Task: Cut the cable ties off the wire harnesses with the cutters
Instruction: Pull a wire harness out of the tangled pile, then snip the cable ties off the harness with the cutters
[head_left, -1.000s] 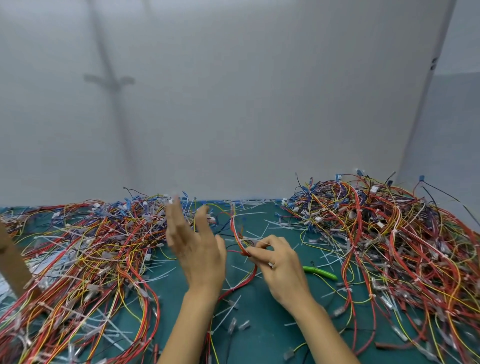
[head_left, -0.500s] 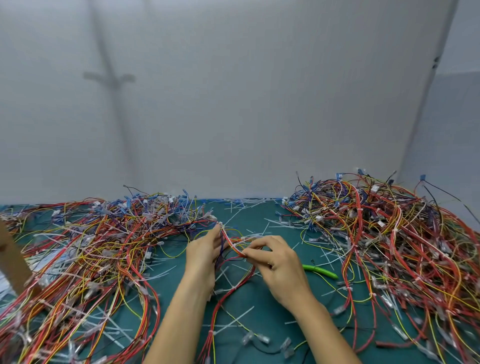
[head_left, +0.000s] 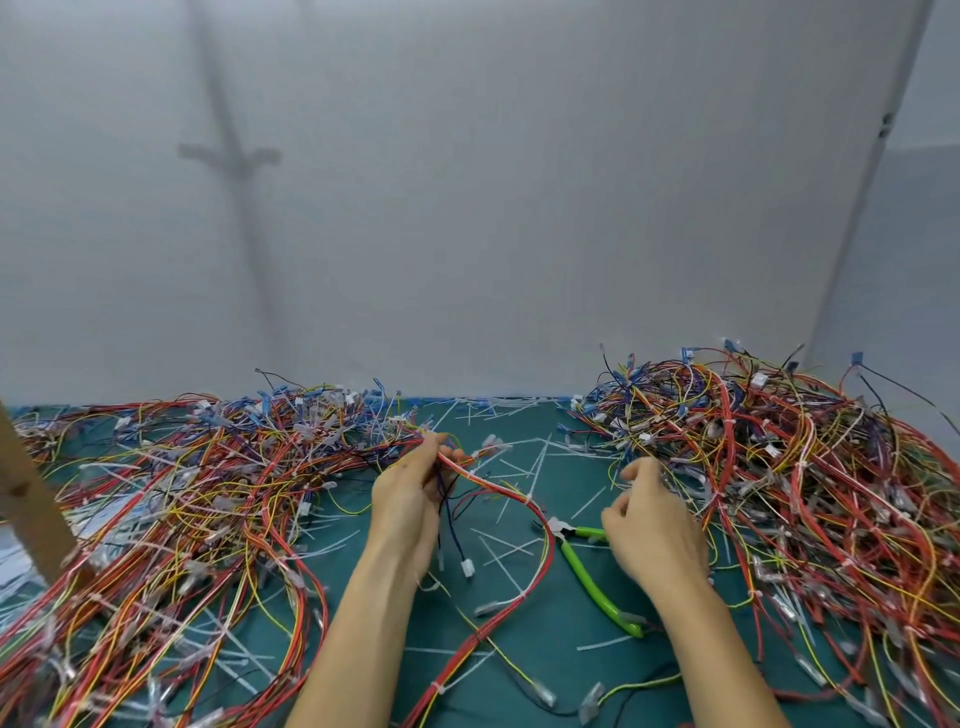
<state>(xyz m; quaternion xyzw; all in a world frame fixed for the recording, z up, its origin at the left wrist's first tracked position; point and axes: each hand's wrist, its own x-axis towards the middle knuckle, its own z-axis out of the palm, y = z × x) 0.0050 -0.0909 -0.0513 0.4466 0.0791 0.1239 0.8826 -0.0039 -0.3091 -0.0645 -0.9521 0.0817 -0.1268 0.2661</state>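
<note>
Green mat (head_left: 561, 618): left of the cutters (head_left: 592, 577), my left hand (head_left: 410, 499) grips the limp, light harness (head_left: 498, 486), probably best held beside a tie; my right hand (head_left: 654, 530) is loosely curled, empty.

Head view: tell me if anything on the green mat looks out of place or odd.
Nothing looks damaged. White cut ties litter the mat. The cutters lie unheld by the right hand, their tip beside the red harness that the left hand grips.

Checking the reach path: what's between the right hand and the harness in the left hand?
The cutters lie there on the mat, head close beside the harness, among cut ties; head view.
</note>
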